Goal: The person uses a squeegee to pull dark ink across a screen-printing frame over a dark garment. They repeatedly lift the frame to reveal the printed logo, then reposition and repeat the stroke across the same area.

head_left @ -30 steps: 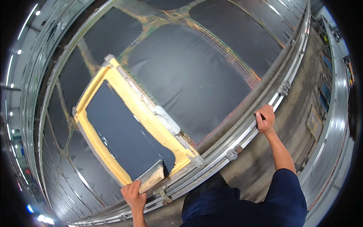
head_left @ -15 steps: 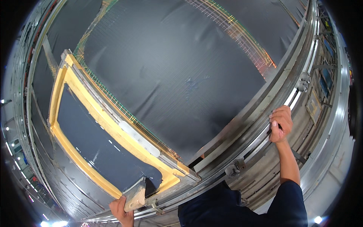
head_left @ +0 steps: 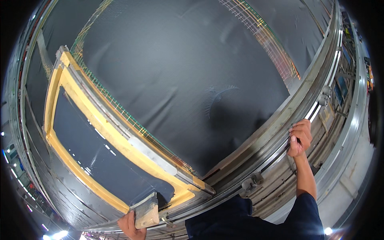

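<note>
At the lower left, my left hand [head_left: 130, 226] is closed round the wooden grip of a squeegee [head_left: 147, 215]. The squeegee's blade edge rests at the near end of a screen-printing frame [head_left: 86, 192], whose borders are covered in yellow tape. Dark mesh [head_left: 96, 148] fills the frame, marked with small white dashes and a pale smear. Dark ink shows beside the blade. My right hand [head_left: 301, 138] has its fingers curled round a shiny metal rail [head_left: 276, 155] along the table's near right edge.
Smooth dark grey sheeting [head_left: 172, 72] covers the long table, with printed bands of green, orange and red lines [head_left: 266, 34]. Clamp-like metal fittings [head_left: 252, 182] sit along the rail. Slatted racks and frames stand beyond the right edge.
The view has shifted slightly, so frame and table sit a little differently. The squeegee appears tilted more, with more of its wooden face showing. Both hands keep their holds.
</note>
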`<state>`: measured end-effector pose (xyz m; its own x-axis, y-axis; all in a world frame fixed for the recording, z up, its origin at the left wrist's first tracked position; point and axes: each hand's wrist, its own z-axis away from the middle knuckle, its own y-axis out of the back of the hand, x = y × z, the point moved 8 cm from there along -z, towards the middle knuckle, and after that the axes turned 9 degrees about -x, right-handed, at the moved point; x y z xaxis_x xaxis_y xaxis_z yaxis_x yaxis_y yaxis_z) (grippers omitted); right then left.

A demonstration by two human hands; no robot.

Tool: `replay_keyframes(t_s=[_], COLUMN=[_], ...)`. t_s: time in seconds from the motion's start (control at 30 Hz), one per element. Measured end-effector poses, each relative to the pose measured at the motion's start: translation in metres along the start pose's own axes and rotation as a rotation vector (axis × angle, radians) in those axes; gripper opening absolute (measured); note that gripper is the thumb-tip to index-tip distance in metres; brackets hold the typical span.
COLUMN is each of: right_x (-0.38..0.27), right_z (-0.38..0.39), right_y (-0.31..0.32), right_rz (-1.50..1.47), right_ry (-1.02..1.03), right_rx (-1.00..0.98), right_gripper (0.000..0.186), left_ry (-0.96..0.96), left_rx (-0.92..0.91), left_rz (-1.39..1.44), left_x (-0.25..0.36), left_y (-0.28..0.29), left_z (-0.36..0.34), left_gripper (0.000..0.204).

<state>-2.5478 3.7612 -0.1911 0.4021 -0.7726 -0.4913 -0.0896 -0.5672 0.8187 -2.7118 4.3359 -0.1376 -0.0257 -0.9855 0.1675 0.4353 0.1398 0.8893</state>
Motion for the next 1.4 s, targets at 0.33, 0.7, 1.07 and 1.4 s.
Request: replay_keyframes(t_s=[0.33, 0.7, 1.07, 1.4], right_x=[0.000, 0.000, -0.002, 0.028], right_z=[-0.002, 0.004, 0.001, 0.013], right_y=[-0.002, -0.001, -0.003, -0.018], right_rz=[-0.037, 0.050, 0.111, 0.158], right_ry=[-0.010, -0.027, -0.061, -0.059], right_rx=[0.004, 0.030, 0.032, -0.085], right_gripper=[0.005, 0.010, 0.015, 0.015], left_ry=[-0.197, -0.902, -0.782, 0.147], left_rx=[0.111, 0.100, 0.019, 0.012], left_rz=[-0.165, -0.092, -0.136, 0.244], left_x=[-0.009, 0.078, 0.046, -0.039], left_y=[0.043, 0.073, 0.063, 0.050], left_z=[-0.027, -0.142, -0.111, -0.021], left_gripper=[0.043, 0.027, 0.033, 0.023])
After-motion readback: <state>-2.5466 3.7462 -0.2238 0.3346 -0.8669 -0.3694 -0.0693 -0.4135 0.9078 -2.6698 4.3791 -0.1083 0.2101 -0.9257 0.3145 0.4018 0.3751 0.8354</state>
